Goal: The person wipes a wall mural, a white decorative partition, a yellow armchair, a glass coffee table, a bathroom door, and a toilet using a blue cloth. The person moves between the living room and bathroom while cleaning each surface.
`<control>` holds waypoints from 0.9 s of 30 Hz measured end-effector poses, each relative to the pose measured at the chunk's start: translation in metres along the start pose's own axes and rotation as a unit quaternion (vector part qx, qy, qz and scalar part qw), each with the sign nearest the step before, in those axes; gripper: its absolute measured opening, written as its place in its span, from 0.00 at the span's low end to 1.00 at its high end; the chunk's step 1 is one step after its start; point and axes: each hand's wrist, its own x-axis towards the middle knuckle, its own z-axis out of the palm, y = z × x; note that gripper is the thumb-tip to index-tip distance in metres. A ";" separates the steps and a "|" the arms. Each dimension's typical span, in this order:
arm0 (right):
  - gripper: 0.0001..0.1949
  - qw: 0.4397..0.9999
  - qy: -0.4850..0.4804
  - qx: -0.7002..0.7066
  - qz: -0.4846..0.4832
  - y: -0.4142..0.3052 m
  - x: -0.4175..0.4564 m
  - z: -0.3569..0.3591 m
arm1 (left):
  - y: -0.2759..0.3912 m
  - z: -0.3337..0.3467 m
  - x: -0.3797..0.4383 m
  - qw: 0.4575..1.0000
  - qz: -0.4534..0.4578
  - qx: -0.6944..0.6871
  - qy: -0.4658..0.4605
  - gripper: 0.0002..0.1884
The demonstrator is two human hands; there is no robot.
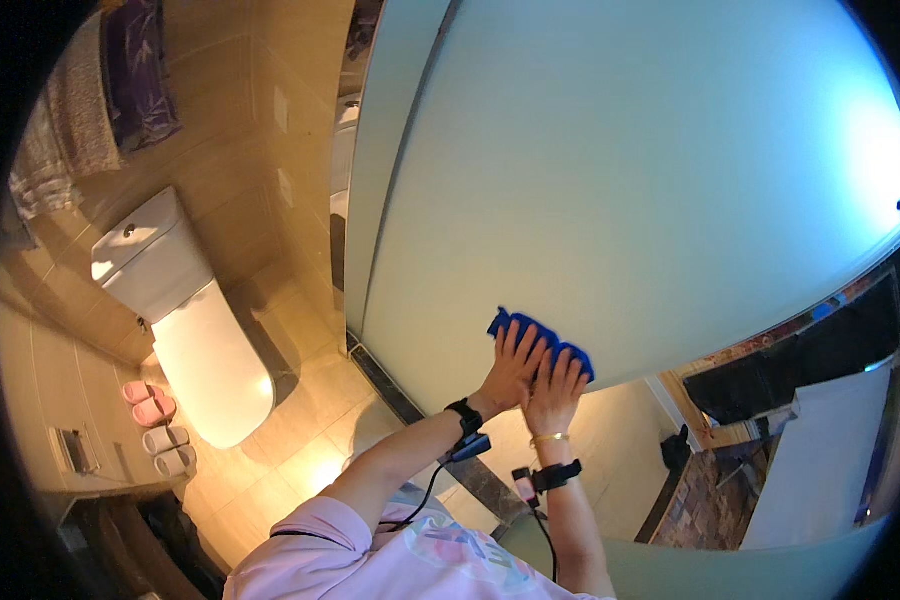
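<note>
A folded blue cloth lies flat against a large frosted glass panel. My left hand presses on the cloth's left half with fingers spread. Right beside it, my right hand presses on the cloth's right half, the two hands touching near the thumbs. Both palms hide much of the cloth. The hands are near the panel's lower right edge. Each wrist wears a black strap with a small cabled device, and a gold-coloured bracelet circles my right wrist.
A white toilet stands at left on the tiled floor, with pink slippers and pale slippers beside it. Towels hang at upper left. A dark stone sill runs under the glass. Beyond a doorway, a white panel is visible.
</note>
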 end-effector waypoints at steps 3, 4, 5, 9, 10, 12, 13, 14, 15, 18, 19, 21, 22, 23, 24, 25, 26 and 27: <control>0.36 0.999 0.012 0.025 -0.032 -0.003 -0.015 0.011 | -0.002 0.010 -0.022 0.999 -0.038 -0.016 -0.010 0.33; 0.36 0.999 0.013 0.036 -0.039 -0.003 -0.014 0.008 | -0.002 0.010 -0.022 0.999 -0.045 -0.008 -0.006 0.33; 0.36 0.999 0.010 0.023 -0.040 -0.001 -0.007 0.004 | -0.003 0.013 -0.016 0.999 -0.028 -0.012 0.039 0.34; 0.36 0.994 0.101 0.024 -0.043 0.007 0.052 -0.038 | 0.002 -0.017 0.069 0.986 0.020 0.043 0.159 0.33; 0.35 0.987 0.151 0.038 -0.038 0.010 0.065 -0.045 | 0.009 -0.028 0.090 0.985 0.039 0.036 0.166 0.33; 0.35 0.978 0.205 0.032 -0.011 0.022 0.077 -0.066 | 0.030 -0.034 0.119 0.985 0.048 0.037 0.162 0.33; 0.35 0.972 0.232 0.044 -0.006 0.024 0.080 -0.069 | 0.035 -0.036 0.127 0.986 0.037 0.058 0.153 0.33; 0.35 0.971 0.235 0.044 -0.003 0.023 0.079 -0.070 | 0.039 -0.035 0.127 0.985 0.040 0.051 0.161 0.33; 0.34 0.970 0.240 0.046 -0.004 0.021 0.079 -0.071 | 0.041 -0.036 0.124 0.983 0.042 0.047 0.171 0.32; 0.34 0.988 0.150 0.029 -0.022 0.013 0.064 -0.044 | 0.030 -0.026 0.091 0.989 -0.010 0.029 0.144 0.30; 0.34 0.995 0.092 0.032 -0.034 0.011 0.055 -0.031 | 0.020 -0.014 0.074 0.987 -0.020 0.050 0.153 0.29; 0.35 0.997 -0.021 0.040 -0.063 0.000 0.037 0.000 | -0.005 0.015 0.027 0.986 -0.119 0.081 0.090 0.29; 0.36 0.995 -0.016 0.049 -0.084 -0.001 0.025 0.019 | -0.012 0.030 0.007 0.981 -0.163 0.087 0.055 0.29; 0.36 0.993 -0.011 0.056 -0.102 0.001 0.015 0.036 | -0.016 0.039 -0.004 0.980 -0.160 0.098 0.070 0.29; 0.36 0.991 -0.005 0.064 -0.121 0.002 0.009 0.045 | -0.018 0.046 -0.014 0.978 -0.157 0.111 0.086 0.29; 0.36 0.989 -0.015 0.083 -0.120 0.005 0.009 0.044 | -0.010 0.044 -0.014 0.977 -0.151 0.115 0.101 0.29; 0.36 0.987 -0.026 0.101 -0.118 0.005 0.011 0.041 | -0.008 0.038 -0.011 0.979 -0.107 0.174 0.019 0.29; 0.37 0.986 -0.033 0.118 -0.113 0.007 0.016 0.037 | -0.007 0.031 -0.001 0.980 -0.103 0.157 0.069 0.30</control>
